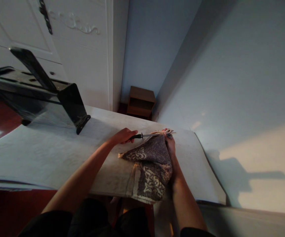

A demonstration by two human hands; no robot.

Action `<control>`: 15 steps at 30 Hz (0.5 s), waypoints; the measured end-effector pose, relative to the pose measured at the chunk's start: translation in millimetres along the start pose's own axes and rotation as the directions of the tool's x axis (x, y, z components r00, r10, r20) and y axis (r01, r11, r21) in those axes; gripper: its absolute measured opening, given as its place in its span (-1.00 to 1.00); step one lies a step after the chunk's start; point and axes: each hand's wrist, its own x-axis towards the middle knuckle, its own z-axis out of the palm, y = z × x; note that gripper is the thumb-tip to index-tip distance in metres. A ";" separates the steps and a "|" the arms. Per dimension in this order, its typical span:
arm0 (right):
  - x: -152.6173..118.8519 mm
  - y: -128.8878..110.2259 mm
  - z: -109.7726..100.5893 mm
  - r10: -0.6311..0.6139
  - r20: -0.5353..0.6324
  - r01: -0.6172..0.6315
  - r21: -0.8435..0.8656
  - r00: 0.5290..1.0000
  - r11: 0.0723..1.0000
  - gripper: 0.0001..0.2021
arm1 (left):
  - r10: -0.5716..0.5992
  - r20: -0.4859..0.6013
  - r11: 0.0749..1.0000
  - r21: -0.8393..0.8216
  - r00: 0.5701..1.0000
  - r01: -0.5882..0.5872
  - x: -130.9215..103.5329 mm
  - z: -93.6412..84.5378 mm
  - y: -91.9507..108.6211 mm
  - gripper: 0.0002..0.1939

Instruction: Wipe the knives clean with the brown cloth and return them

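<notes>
My left hand (124, 135) is closed round the black handle of what looks like a sharpening steel (139, 135), with a small guard and a thin metal shaft pointing right. A brown-grey patterned towel (154, 153) with pale motifs hangs from my right hand (170, 143), which is closed on its upper edge. The shaft runs along the towel's top edge, and its far part is partly covered by cloth and fingers near the right hand. The towel's lower end drapes over the near edge of the white table (102, 125).
On the table's left stands a black slotted knife holder (68, 98) with a clear front and a raised upright piece. Behind it is a white cabinet (88, 65). A small brown box-shaped stand (141, 98) sits in the corner. The wall (243, 98) borders the table's right.
</notes>
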 end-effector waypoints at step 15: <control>14.8 1.2 -21.7 -0.134 -0.124 0.110 -0.187 0.983 0.976 -0.50 | 0.275 -0.341 0.946 0.262 0.899 -0.190 3.2 -17.2 -12.7 -0.66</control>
